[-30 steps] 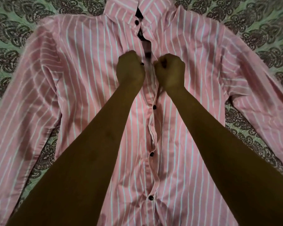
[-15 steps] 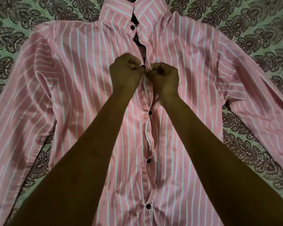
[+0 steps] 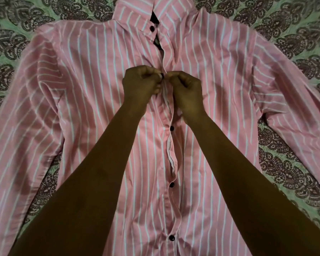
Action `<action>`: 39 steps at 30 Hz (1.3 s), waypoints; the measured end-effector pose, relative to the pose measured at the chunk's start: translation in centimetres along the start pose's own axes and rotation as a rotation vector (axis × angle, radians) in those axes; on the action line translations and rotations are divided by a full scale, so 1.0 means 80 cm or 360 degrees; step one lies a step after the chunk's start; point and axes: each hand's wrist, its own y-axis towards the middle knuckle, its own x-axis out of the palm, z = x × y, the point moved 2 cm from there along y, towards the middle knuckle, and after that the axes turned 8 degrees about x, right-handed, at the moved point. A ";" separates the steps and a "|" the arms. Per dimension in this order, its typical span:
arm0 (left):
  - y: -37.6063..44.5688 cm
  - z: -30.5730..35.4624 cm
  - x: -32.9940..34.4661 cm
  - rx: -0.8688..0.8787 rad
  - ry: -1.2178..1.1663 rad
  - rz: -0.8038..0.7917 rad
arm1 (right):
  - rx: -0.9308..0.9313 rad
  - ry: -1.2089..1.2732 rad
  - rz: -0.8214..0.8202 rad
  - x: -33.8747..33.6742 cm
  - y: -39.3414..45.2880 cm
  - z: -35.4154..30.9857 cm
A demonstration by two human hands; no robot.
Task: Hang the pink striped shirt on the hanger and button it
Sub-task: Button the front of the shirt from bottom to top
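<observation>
I am pinching a black button (image 3: 161, 75) in my left hand (image 3: 139, 84) while my right hand (image 3: 186, 89) is gripping the placket edge of the pink striped shirt (image 3: 92, 100) just beside it. The shirt is lying flat under both grips on a patterned bedspread (image 3: 294, 163), its collar button (image 3: 152, 28) beyond my knuckles.

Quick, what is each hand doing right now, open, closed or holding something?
Left hand: closed, pinching the pink striped shirt at a small black button.
Right hand: closed, pinching the opposite front edge of the shirt.

Home bedroom: paisley bedsheet (image 3: 294, 23)
</observation>
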 end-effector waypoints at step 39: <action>-0.004 -0.002 0.005 -0.0230 -0.0317 0.0065 | -0.0009 0.0126 0.0221 0.016 -0.006 0.004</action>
